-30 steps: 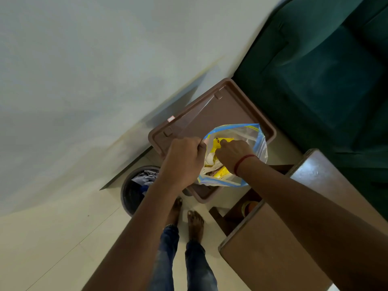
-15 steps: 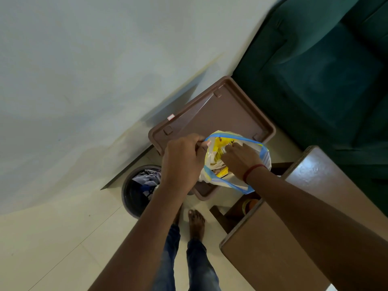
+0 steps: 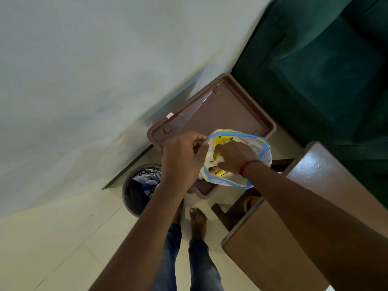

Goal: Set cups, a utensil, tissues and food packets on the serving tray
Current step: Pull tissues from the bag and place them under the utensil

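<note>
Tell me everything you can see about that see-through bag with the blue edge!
The bag looks like thin clear plastic with a blue strip round its open mouth. It is crumpled and held open above the brown tray. The left hand pinches its rim on one side; the right hand reaches into the opening. Yellow and white packets show through inside. Whether its bottom rests on the tray cannot be told.

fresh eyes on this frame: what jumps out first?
At centre, both hands work a clear blue-edged zip bag with yellow packets inside: the left hand pinches its rim while the right hand reaches into it. Beneath and behind them lies the brown serving tray, its visible part bare. A dark bin sits lower left on the floor and a green sofa fills the upper right.
</note>
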